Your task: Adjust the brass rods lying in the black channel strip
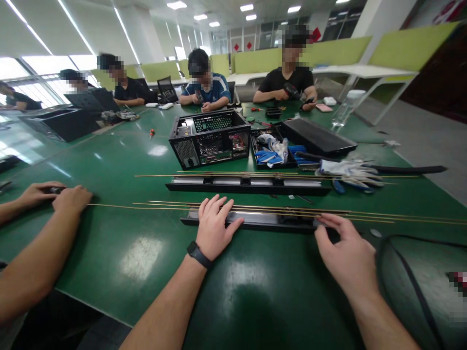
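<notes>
A long black channel strip (251, 226) with a shiny inner face lies across the table before me, and several thin brass-coloured rods (368, 215) run along its top. My left hand (215, 228), a dark watch on its wrist, lies over the strip's left part with fingers spread across the rods. At the other end, my right hand (346, 243) has thumb and fingertips closed around the strip's right end; its thumb hides part of the contact. Just beyond, a second black channel strip (248, 187) lies parallel, with more thin rods (160, 175) above it.
Behind the strips stand an open black computer case (209, 138), a black tray (292, 161) with gloves, a black panel (317, 136) and a white glove (350, 170). A black cable (404, 257) curves at right. A co-worker's hands (71, 197) are at left; other people sit across the table.
</notes>
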A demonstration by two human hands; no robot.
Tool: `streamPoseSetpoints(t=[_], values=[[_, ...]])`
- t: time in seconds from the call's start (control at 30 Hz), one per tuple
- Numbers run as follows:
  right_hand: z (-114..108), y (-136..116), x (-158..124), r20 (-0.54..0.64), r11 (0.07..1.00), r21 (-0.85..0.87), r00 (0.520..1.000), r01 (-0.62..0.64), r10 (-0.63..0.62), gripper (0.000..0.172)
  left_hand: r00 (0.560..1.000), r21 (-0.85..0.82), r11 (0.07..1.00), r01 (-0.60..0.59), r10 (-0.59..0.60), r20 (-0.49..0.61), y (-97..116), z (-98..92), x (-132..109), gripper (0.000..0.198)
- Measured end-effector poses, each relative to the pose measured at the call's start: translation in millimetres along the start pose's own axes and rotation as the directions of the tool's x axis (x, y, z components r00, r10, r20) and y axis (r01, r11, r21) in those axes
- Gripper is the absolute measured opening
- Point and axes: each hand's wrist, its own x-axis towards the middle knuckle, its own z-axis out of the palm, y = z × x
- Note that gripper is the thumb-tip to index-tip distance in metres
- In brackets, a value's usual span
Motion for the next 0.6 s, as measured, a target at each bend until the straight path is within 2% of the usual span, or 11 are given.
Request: streamPoseSetpoints(t=[0.13,0.33,0.5,0.6], values=[[-1.6,-1.6,0.5,-0.024,0.999,-0.005,0.998,-0.054,0.054,0.043,1.000,0.015,1.000,-0.010,0.010,0.000,-0.8,0.4,0.3,0.046],[-1.9,-6.4,-2.8,0.064,0.999,0.038,0.998,-0.008,0.005,0.045,1.000,0.014,1.000,-0.010,0.010,0.006,-3.1,1.4,0.0,0.046],[0.2,-4.6,-3.8,0.006,0.999,0.022,1.000,-0.027,0.027,0.045,1.000,0.014,1.000,-0.014,0.014,0.004,-1.4,0.3,0.4,0.044],[2.2,-6.2,-5.9,0.035,1.000,0.027,0.999,0.006,-0.007,0.043,1.000,0.020,1.000,-0.017,0.017,0.003,-0.8,-0.4,0.9,0.044]])
